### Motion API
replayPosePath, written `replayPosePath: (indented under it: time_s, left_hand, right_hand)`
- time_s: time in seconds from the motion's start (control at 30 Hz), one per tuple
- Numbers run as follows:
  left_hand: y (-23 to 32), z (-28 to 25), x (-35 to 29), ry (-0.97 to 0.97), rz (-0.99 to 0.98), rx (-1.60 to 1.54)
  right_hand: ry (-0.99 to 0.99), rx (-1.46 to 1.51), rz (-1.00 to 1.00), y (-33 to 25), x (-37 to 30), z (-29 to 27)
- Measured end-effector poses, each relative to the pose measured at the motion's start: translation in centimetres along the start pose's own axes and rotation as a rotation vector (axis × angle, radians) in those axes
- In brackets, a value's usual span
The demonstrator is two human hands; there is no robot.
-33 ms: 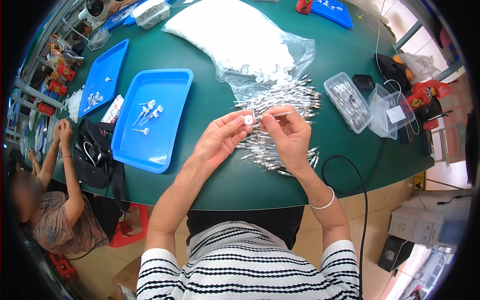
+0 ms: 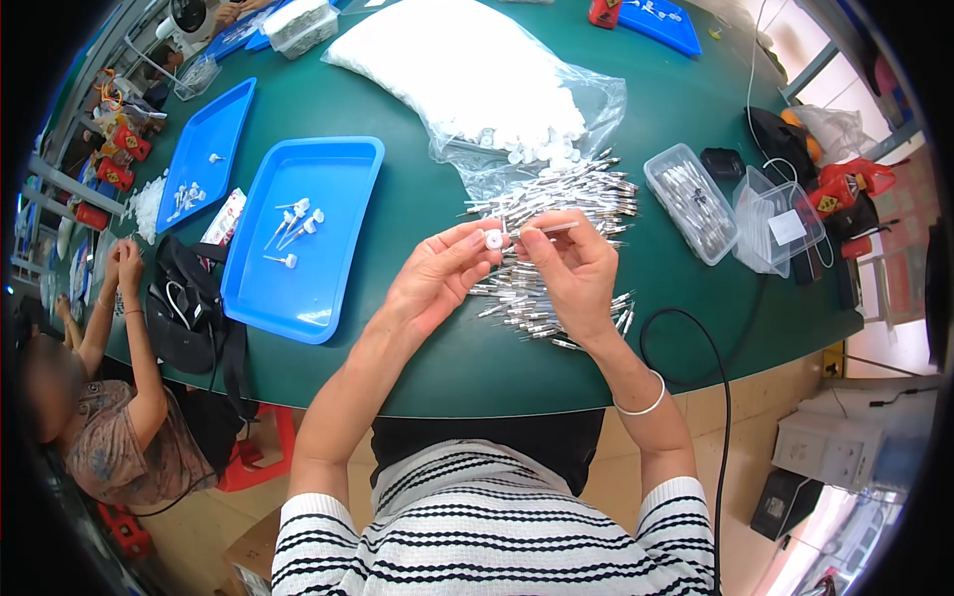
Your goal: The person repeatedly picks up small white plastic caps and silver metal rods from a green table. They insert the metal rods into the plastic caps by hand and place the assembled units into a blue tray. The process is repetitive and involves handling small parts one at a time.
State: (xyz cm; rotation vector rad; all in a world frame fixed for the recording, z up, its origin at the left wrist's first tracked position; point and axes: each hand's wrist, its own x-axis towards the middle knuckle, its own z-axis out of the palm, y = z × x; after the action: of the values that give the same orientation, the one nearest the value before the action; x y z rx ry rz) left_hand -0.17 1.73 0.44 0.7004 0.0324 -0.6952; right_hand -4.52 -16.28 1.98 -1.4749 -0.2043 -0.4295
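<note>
Between the thumb and fingers of my left hand (image 2: 435, 273) is a small round white plastic cap (image 2: 494, 239) with a hole in its middle. My right hand (image 2: 578, 276) pinches a thin metal rod (image 2: 562, 226) close beside the cap; whether the two touch is too small to tell. Both hands are over a heap of slim silvery metal rods (image 2: 586, 199). Beyond the heap, a large clear plastic bag (image 2: 596, 94) spills white caps (image 2: 547, 124). To the left, a blue tray (image 2: 303, 298) holds several white-capped metal pieces (image 2: 300, 226).
Another blue tray (image 2: 214, 129) with capped pieces stands farther left, beside a black bag (image 2: 184, 333). A clear box of rods (image 2: 693, 204) and an open clear container (image 2: 760, 238) lie right. A black cable (image 2: 723, 417) hangs over the near edge. A co-worker (image 2: 139, 427) sits at left.
</note>
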Motion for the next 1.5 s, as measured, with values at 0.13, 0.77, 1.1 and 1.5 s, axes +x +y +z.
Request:
replayPosePath:
  time_s: [0.13, 0.77, 1.1, 1.5]
  left_hand:
    - [-0.1, 0.0, 0.1, -0.001, -0.001, -0.001]
    - [-0.1, 0.4, 0.0, 0.027, 0.017, 0.066]
    - [-0.1, 0.5, -0.1, 0.044, 0.014, 0.081]
    - [-0.2, 0.5, 0.0, 0.036, -0.02, 0.032]
  right_hand:
    - [-0.007, -0.04, -0.043, 0.2, 0.0, -0.1]
    - [-0.05, -0.188, -0.121, -0.7, 0.2, -0.1]
    - [-0.05, -0.243, -0.168, -0.8, 0.3, -0.1]
    - [-0.045, -0.229, -0.146, -1.0, 0.4, -0.1]
